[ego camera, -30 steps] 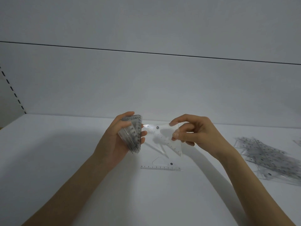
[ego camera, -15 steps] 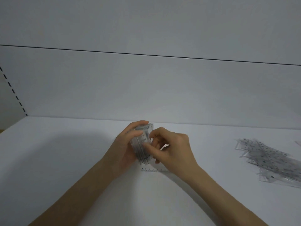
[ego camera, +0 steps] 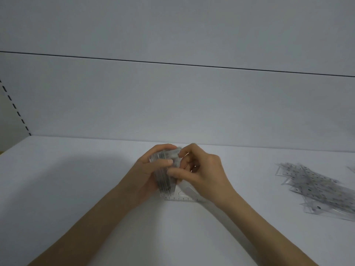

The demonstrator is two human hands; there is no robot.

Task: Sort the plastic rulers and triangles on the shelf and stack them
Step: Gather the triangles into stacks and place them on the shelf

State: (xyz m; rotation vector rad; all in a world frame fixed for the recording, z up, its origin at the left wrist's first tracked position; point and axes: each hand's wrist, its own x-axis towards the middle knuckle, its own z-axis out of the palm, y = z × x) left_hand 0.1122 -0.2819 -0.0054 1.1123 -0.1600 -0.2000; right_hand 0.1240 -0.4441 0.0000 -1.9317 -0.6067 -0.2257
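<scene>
My left hand (ego camera: 148, 171) grips a stack of clear plastic triangles (ego camera: 166, 179) held upright on edge above the white shelf (ego camera: 76, 189). My right hand (ego camera: 201, 173) pinches the right side of that same stack with thumb and fingertips. Flat on the shelf just below both hands lies one clear triangle (ego camera: 184, 197), its ruled edge facing me and partly covered by my right hand.
A loose heap of clear rulers and triangles (ego camera: 315, 189) lies at the right edge of the shelf. The shelf's white back wall (ego camera: 172, 102) rises just behind my hands. A slotted upright (ego camera: 15, 110) stands at the far left.
My right hand brought a single triangle leftward and joined it to the stack in my left hand. Both hands now hold the stack together, slightly lower.
</scene>
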